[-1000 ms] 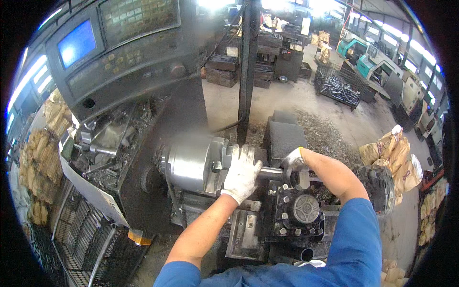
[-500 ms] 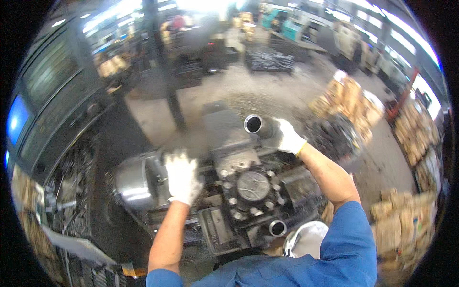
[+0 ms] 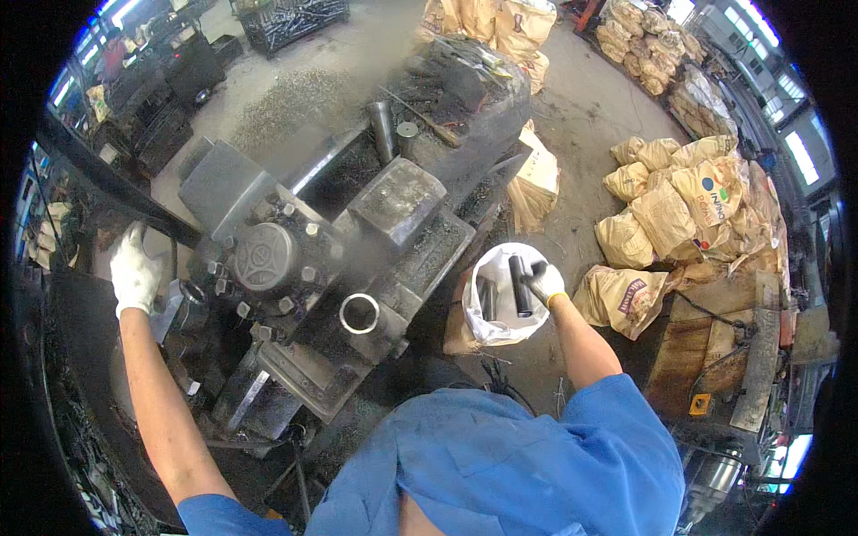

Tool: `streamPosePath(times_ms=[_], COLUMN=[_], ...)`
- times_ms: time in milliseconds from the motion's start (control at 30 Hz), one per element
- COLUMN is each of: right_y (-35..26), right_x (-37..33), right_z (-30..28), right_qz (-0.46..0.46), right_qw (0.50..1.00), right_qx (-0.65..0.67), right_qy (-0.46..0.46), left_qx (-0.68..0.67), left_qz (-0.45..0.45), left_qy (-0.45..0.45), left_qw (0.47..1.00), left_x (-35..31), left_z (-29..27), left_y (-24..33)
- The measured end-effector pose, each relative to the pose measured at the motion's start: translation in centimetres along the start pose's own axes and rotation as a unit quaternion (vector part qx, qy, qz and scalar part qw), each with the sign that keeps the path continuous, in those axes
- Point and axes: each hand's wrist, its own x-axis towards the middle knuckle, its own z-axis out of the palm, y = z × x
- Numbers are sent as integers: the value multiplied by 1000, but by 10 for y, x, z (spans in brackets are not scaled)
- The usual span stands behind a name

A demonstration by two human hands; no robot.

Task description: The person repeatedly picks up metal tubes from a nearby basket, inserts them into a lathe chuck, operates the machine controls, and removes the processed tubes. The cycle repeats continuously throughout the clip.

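Our right hand [image 3: 545, 282] holds a dark steel tube [image 3: 519, 284] over the white sack [image 3: 483, 323], left hand [image 3: 134, 271] resting open on the lathe [image 3: 268, 259]; next it needs careful lowering.

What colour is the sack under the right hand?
White sack, seen in the head view.

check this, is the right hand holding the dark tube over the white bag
Yes, the gloved right hand grips a dark tube just above the open white bag.
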Motion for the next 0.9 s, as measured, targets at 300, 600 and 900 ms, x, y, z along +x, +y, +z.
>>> streamPosePath(times_ms=[300,600,900], right_y=[-316,-439,-630], right_x=[-143,-144,-62], right_z=[-121,-204,-82], right_qz=[-639,-699,-737], right_qw=[748,621,610], right_qx=[134,238,-289], right_qy=[-120,-262,32], left_qx=[-306,-399,-499], left_qz=[-126,-417,-709], left_qy=[241,43,316], left_qw=[912,816,384], left_x=[-129,-392,-526], left_z=[-47,-14,60], left_y=[97,140,158])
